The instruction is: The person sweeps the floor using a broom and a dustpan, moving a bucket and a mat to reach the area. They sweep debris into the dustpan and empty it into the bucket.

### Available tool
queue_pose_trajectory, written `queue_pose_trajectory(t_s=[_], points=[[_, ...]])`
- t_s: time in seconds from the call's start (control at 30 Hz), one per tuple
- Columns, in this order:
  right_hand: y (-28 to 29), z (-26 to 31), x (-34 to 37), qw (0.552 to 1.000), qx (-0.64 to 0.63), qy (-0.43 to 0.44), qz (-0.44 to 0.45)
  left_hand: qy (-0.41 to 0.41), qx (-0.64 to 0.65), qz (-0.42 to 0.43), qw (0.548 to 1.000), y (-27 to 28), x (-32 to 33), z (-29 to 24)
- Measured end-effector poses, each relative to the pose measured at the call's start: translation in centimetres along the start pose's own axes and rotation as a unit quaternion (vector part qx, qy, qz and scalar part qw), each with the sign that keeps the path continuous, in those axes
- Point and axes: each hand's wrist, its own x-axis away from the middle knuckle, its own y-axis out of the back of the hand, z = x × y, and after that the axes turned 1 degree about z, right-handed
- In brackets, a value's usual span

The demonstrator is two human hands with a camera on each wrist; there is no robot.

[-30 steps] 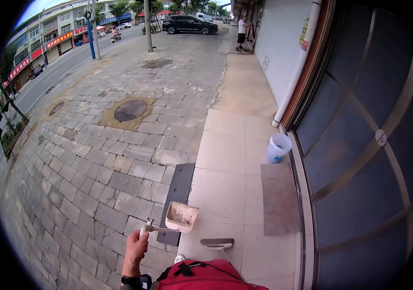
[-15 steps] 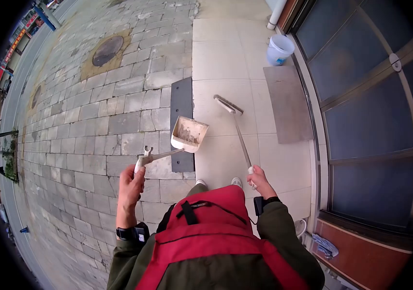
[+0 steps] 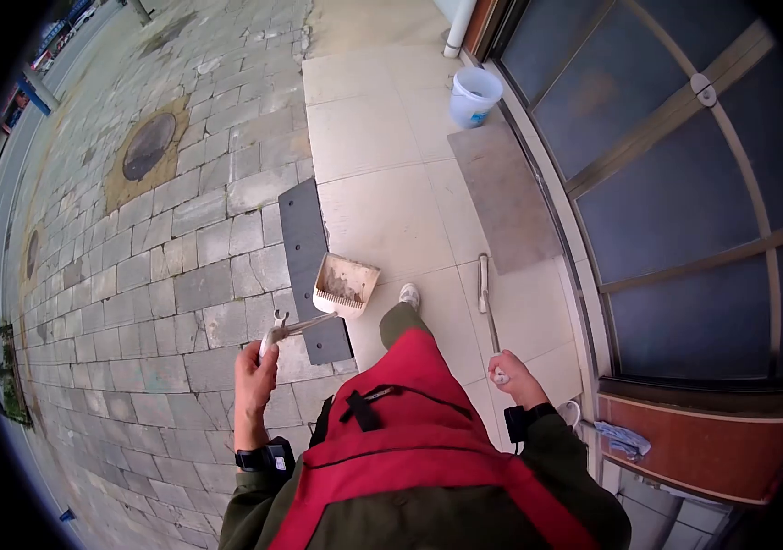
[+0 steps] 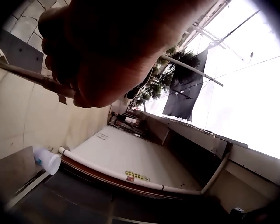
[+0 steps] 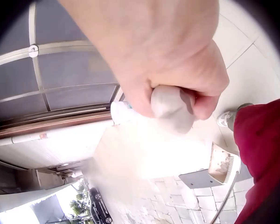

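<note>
My left hand (image 3: 254, 385) grips the upper end of a long-handled dustpan (image 3: 361, 278). The dustpan's cream-coloured scoop has a toothed edge and grey dirt inside, and overlaps the dark ramp beside the tiles. In my right hand (image 3: 522, 382) is the handle of a broom (image 3: 483, 286), with its narrow head out over the tiles, left of the brown mat. Close up in the right wrist view, the fingers curl round the pale end of the broom handle (image 5: 171, 105). The left wrist view shows the left hand (image 4: 102, 56) from below, around the dustpan's handle.
A white bucket (image 3: 477, 96) stands by the glass door (image 3: 685, 192), beyond the brown mat (image 3: 506, 197). Along the left edge of the tiles lies a dark ramp (image 3: 304, 238), bordering grey paving (image 3: 181, 275). A blue cloth (image 3: 623, 440) hangs at the lower right.
The head view has tilted down from the street. My right hand has come into view and swung the broom rightwards toward the mat. The dustpan stays in my left hand near the ramp.
</note>
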Motion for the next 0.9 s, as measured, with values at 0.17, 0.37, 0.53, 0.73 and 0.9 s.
queue_pose_trajectory(t_s=[0.17, 0.37, 0.53, 0.73, 0.9], points=[[-1.9, 5.3, -8.6, 0.8, 0.478, 0.348, 0.097, 0.013, -0.01, -0.009, 1.0, -2.6, -4.9, -2.9], [-4.7, 18.2, -13.2, 0.97, 0.146, 0.176, 0.087, 0.047, 0.006, -0.007, 0.999, -6.9, -11.8, -9.5], [-7.7, 26.5, -16.0, 0.975, 0.204, 0.091, 0.004, 0.064, -0.006, -0.021, 0.998, -10.3, -17.9, -15.1], [-11.6, 37.5, -31.8, 0.905, 0.374, 0.198, -0.034, 0.047, -0.059, -0.006, 0.997, -14.0, -23.2, -18.0], [-11.5, 37.8, -39.5, 0.904, 0.392, 0.166, -0.038, 0.052, -0.072, -0.019, 0.996, -14.2, -24.8, -19.5]])
